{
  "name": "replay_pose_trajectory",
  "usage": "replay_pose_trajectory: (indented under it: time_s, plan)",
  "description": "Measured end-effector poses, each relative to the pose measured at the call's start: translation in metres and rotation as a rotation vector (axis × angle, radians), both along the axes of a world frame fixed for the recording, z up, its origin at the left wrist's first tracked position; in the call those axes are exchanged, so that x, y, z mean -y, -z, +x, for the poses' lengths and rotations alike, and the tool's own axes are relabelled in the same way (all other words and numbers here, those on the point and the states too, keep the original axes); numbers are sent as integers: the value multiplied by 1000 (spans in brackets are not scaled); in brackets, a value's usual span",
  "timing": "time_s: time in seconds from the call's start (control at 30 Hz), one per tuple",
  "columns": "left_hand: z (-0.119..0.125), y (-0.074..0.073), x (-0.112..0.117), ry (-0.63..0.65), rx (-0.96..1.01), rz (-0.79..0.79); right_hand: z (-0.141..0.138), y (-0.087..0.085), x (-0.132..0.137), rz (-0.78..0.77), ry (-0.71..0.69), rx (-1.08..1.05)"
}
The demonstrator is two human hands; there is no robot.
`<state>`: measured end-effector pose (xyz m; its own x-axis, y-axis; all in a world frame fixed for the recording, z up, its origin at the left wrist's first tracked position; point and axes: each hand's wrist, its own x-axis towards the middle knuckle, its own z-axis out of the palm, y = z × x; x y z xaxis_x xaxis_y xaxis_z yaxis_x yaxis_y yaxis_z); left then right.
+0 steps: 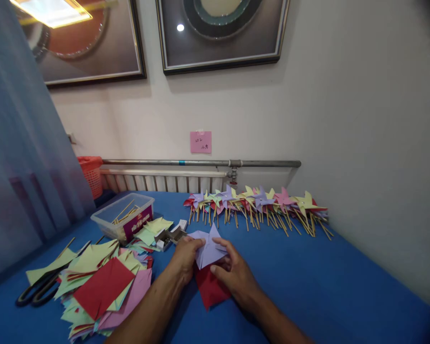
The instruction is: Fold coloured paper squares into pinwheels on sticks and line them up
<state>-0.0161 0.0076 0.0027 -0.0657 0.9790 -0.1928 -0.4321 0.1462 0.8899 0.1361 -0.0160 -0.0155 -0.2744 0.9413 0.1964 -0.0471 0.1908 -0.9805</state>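
Paper (207, 254), lilac and part-folded, sits above a red sheet (208, 289) before me; my left hand (187, 255) pinches it, thumb on top, probably to stop the folds springing open, while my right hand (238, 274), thumb and forefinger spread, touches its right edge; heaped sheets (103, 289) lie leftward, seemingly for easy reach

Most fingers of the left hand (187, 256) are hidden by the purple paper (208, 252), by which the red sheet (208, 287) is also partly covered. The left framed picture (93, 67) and right framed picture (222, 50) are cut off above; the label (139, 221) on the plastic box (105, 223) is blurred.
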Motion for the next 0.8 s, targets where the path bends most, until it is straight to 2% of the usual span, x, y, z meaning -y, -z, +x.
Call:
replay_pose_trajectory:
  time_s: [0.1,0.17,0.33,0.57,0.8]
  plan:
    - [2,2,0,-26,-5,-1,1,2,-2,138,102,105]
    - [2,4,-1,-11,-17,7,2,3,-5,178,140,133]
    - [4,6,0,72,-55,31,6,3,-11,152,211,179]
    - [12,-1,9,179,24,84,9,3,-17,152,237,213]
    - [13,-2,11,194,60,58,8,-1,-15,130,282,238]
